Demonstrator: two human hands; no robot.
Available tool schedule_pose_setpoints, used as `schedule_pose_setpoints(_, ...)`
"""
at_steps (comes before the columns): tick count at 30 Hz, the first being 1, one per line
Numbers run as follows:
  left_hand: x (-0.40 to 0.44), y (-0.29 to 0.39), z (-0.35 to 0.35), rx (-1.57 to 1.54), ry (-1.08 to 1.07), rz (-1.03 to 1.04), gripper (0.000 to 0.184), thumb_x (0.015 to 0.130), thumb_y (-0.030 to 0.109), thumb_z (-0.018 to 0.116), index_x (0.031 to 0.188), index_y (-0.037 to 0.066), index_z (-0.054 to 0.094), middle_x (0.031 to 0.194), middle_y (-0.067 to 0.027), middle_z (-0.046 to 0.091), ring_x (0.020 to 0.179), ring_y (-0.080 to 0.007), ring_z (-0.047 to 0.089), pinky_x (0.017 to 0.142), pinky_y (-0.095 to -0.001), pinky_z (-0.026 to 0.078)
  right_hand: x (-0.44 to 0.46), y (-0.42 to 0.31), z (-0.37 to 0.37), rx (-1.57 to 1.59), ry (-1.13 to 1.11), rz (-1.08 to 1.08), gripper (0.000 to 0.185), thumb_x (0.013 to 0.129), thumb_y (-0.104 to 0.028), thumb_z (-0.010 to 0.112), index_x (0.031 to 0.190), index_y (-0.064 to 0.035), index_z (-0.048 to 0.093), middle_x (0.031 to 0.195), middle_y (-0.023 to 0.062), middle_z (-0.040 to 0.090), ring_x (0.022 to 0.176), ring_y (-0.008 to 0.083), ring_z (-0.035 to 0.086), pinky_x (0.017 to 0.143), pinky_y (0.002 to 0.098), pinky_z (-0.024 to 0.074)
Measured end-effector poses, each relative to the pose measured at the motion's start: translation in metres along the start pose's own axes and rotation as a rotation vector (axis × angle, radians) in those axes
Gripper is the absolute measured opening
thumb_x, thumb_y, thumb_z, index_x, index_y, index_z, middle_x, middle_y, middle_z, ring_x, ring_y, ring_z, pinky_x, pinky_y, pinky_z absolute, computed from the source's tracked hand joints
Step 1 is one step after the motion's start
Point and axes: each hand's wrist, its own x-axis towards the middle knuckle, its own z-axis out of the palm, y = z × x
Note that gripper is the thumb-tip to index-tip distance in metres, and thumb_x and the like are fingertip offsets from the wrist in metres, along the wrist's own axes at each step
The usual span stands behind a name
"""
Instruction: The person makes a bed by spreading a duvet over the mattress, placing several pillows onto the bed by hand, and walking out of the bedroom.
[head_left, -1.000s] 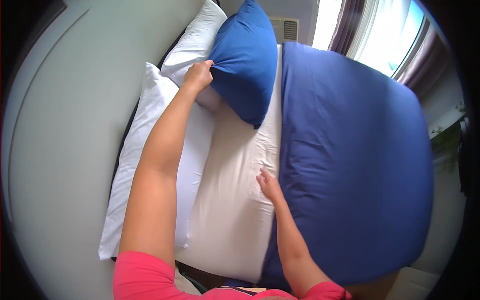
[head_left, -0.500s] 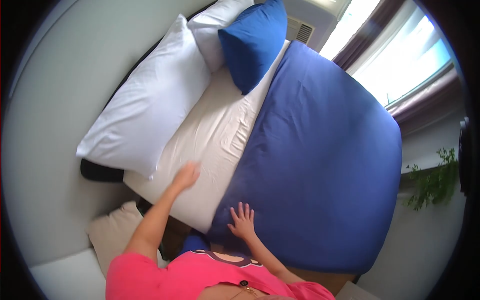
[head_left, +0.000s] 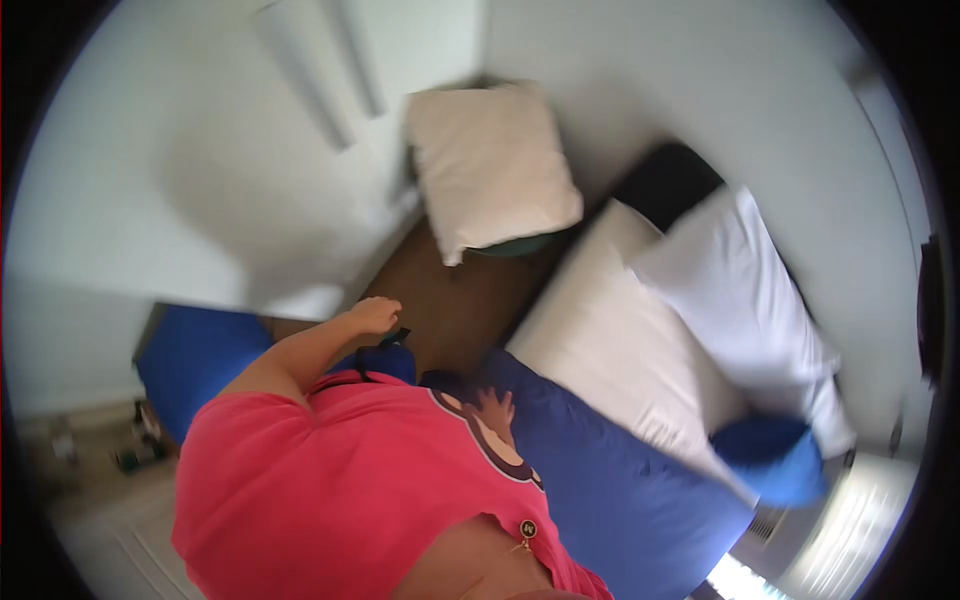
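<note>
My left hand point(head_left: 377, 315) is raised over the wooden floor, its fingers loosely curled together with nothing seen in them. My right hand point(head_left: 495, 410) lies against the near edge of the blue bed cover point(head_left: 620, 490), fingers spread and partly blurred. Beyond the cover's folded edge is the bare cream sheet point(head_left: 620, 330). A white pillow point(head_left: 745, 290) rests at the head of the bed. Beside it, at the far side, sits a blue pillow point(head_left: 770, 455).
A cream pillow point(head_left: 495, 165) sits on a green-edged seat in the corner. The wooden floor point(head_left: 450, 305) runs between bed and wall. A blue padded piece point(head_left: 200, 360) stands at the left, near a shelf with small items point(head_left: 140, 445). The black headboard point(head_left: 665, 185) meets the wall.
The view has swung left, so the corner and cream pillow are now central. My left hand has left the space above the sheet and is over the floor. My right hand stays at the cover.
</note>
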Motion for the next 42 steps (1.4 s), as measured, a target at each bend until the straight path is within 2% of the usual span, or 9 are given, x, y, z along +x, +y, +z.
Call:
schedule_pose_setpoints(5,-0.104,-0.091,0.039,-0.239,-0.059,-0.336,0.027,0.076,0.024,0.050,0.096,0.011,0.061,0.096,-0.0153,0.062,0.093,-0.0343,0.058,0.079,-0.0441,0.046,0.034,-0.014,-0.038,0.067,0.043,-0.080,0.051,0.082,-0.039,0.050,0.114,0.0016,0.053,0.110,0.0214,0.057,0.103,0.0357,0.054,0.094,0.0412,0.0370)
schedule_pose_setpoints(9,-0.205,-0.162,0.073,-0.541,0.203,-0.767,0.028,0.076,0.027,0.051,0.095,0.010,0.063,0.093,-0.0171,0.063,0.091,-0.0309,0.060,0.080,-0.0424,0.046,0.070,-0.050,-0.055,0.032,0.037,-0.092,0.046,0.083,-0.034,0.049,0.113,0.0013,0.054,0.110,0.0238,0.056,0.106,0.0360,0.052,0.091,0.0396,0.0398)
schedule_pose_setpoints(11,-0.256,-0.223,0.111,-0.448,-0.131,-0.994,0.039,0.078,0.038,0.051,0.105,0.011,0.060,0.083,-0.0131,0.064,0.082,-0.0273,0.062,0.077,-0.0417,0.048,0.089,-0.062,-0.043,0.004,0.035,-0.098,0.046,0.084,-0.033,0.049,0.112,0.0018,0.054,0.110,0.0239,0.056,0.106,0.0356,0.052,0.091,0.0391,0.0399)
schedule_pose_setpoints(13,-0.305,-0.228,0.117,-1.741,0.799,-1.829,0.055,0.080,0.053,0.047,0.113,0.009,0.054,0.076,-0.0091,0.063,0.072,-0.0224,0.061,0.067,-0.0368,0.049,0.113,-0.072,-0.018,0.011,-0.001,-0.085,0.045,0.084,-0.032,0.049,0.112,0.0024,0.054,0.110,0.0235,0.056,0.105,0.0351,0.053,0.090,0.0379,0.0403)
schedule_pose_setpoints(21,-0.383,-0.331,0.187,-2.184,1.776,-1.490,0.073,0.072,0.070,0.050,0.114,0.011,0.048,0.109,-0.0065,0.052,0.088,-0.0191,0.051,0.075,-0.0362,0.044,0.070,-0.197,0.033,0.230,-0.246,-0.128,0.042,0.084,-0.024,0.053,0.113,0.0060,0.051,0.096,0.0114,0.063,0.074,0.0141,0.058,0.066,0.0249,0.0457)
schedule_pose_setpoints(24,-0.380,-0.367,0.171,-2.376,2.021,-0.949,0.063,0.076,0.055,0.060,0.115,0.007,0.050,0.098,-0.0048,0.055,0.079,-0.0169,0.053,0.062,-0.0302,0.043,0.057,-0.223,0.033,0.067,-0.260,-0.155,0.040,0.084,-0.025,0.053,0.112,0.0036,0.053,0.090,0.0107,0.063,0.074,0.0167,0.059,0.067,0.0269,0.0462)
schedule_pose_setpoints(26,-0.389,-0.396,0.166,-2.252,1.773,-1.337,0.052,0.078,0.043,0.063,0.113,0.006,0.052,0.095,-0.0032,0.055,0.078,-0.0157,0.052,0.061,-0.0306,0.042,0.065,-0.216,0.036,0.030,-0.211,-0.184,0.030,0.085,-0.019,0.055,0.106,0.0040,0.053,0.076,0.0045,0.057,0.068,0.0100,0.052,0.061,0.0231,0.0440)
schedule_pose_setpoints(36,-0.496,-0.368,-0.160,-1.669,2.199,-0.653,0.023,0.079,0.023,0.063,0.080,0.002,0.056,0.064,-0.0014,0.051,0.052,-0.0122,0.049,0.044,-0.0238,0.039,-0.018,-0.446,-0.017,0.003,-0.159,-0.740,0.036,0.089,-0.018,0.049,0.119,0.0023,0.047,0.107,0.0183,0.058,0.099,0.0234,0.058,0.083,0.0310,0.0445)
schedule_pose_setpoints(42,-0.491,-0.197,-0.251,-1.505,1.699,-0.204,0.025,0.076,0.021,0.065,0.080,-0.002,0.057,0.070,-0.0082,0.060,0.052,-0.0160,0.056,0.044,-0.0280,0.046,-0.096,-0.501,-0.080,0.476,0.068,-1.137,0.086,0.078,-0.037,0.066,0.139,-0.0016,0.016,0.140,0.0171,0.025,0.129,0.0275,0.028,0.106,0.0383,0.0207)
